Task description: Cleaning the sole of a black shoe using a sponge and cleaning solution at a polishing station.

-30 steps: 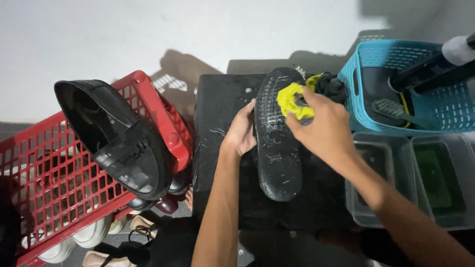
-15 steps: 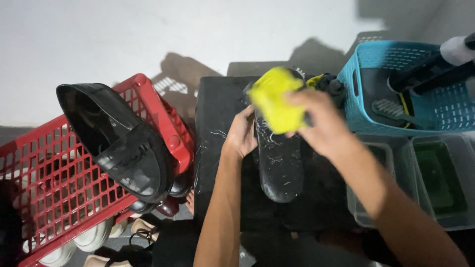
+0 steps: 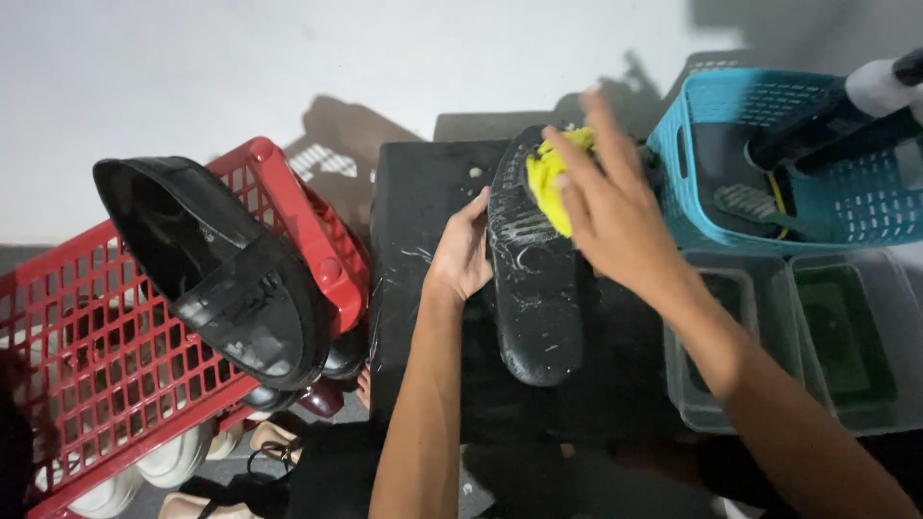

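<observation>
A black shoe (image 3: 540, 298) lies sole-up on a wet black board (image 3: 423, 317), with white suds on the sole. My left hand (image 3: 464, 252) grips the shoe's left edge and steadies it. My right hand (image 3: 606, 197) presses a yellow cloth (image 3: 550, 178) onto the upper part of the sole, fingers spread over it.
A red plastic basket (image 3: 106, 356) with a large black shoe (image 3: 216, 269) leaning on its rim stands at left, several shoes lying below it. A blue basket (image 3: 817, 202) holding a brush and bottles is at upper right. Two clear tubs (image 3: 846, 346) sit below it.
My right hand lifted the yellow cloth off the sole, then brought it back down onto the upper part. The left hand stayed on the shoe's edge.
</observation>
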